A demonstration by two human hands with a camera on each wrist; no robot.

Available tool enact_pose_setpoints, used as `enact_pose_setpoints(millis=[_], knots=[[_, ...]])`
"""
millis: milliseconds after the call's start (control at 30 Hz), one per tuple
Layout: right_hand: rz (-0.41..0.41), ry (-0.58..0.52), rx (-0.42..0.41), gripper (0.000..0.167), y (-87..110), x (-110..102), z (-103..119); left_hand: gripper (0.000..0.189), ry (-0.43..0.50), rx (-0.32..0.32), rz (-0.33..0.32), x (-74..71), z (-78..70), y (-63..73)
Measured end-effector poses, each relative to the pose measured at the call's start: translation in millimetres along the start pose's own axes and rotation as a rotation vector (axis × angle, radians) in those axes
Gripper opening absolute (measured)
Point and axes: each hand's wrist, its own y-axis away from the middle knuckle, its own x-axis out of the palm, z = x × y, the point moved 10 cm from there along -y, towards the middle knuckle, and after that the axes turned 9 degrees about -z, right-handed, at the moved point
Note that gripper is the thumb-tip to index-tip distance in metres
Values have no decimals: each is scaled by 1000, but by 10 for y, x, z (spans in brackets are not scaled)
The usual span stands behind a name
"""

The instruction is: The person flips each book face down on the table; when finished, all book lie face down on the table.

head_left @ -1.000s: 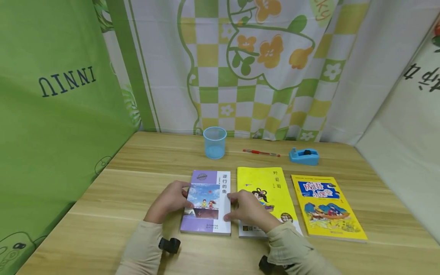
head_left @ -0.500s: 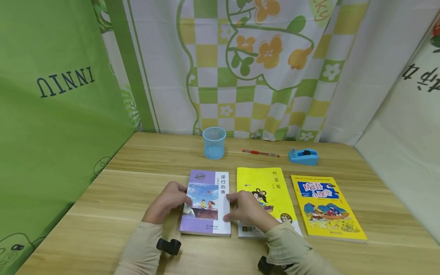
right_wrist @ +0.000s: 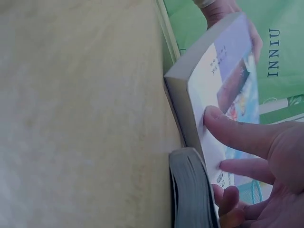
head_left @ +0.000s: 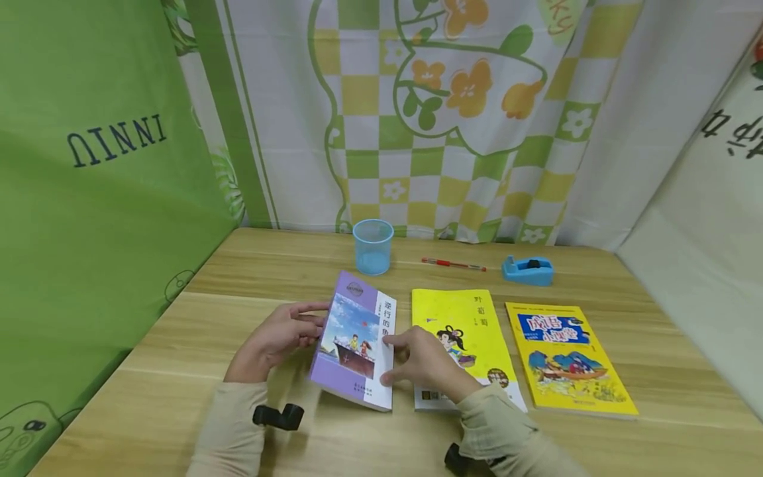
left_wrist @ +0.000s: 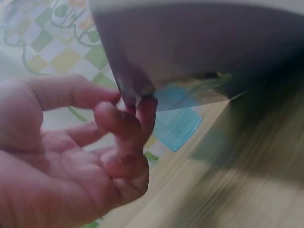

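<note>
inside the desk's left edge (head_left: 171, 318) i see the left hand (head_left: 280, 338), fingers curled, holding a tilted purple book (head_left: 352, 351); the right hand (head_left: 428, 364) touches it, thumb and forefinger apart.

This looks like a small cloth-screened study nook: a wood-grain bench (head_left: 179, 371) stands hemmed in by a green cloth (head_left: 107, 218) lettered INNIU on the left, a checked, flowered curtain (head_left: 465, 185) behind and a pale cloth (head_left: 703, 238) on the right. Illustrated books (head_left: 346, 321), a red pen (head_left: 454, 264), a blue tape dispenser (head_left: 527, 273) and a see-through blue cup (head_left: 373, 250) suggest reading and desk work; whether it is in a home cannot be told
</note>
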Motion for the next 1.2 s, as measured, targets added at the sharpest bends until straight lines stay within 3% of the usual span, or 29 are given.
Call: enact_pose_setpoints(millis=[200,333,467,633,867,1200], knots=[[18,-69,-49,72,33,9,86,66,139,24,168,143,-69,61],[46,-172,-120,76,65,22,172,76,114,83,288,313,-120,119],[52,-262,-187,82,91,2,242,79,68,88,339,463,-96,127],[68,-386,-218,86,93,-17,298,77,21,59,327,553,-28,104],[78,-514,-194,91,72,-39,283,70,-90,89,264,594,-7,69],[72,-535,-195,95,60,-19,266,68,-134,101,233,593,-11,61]])
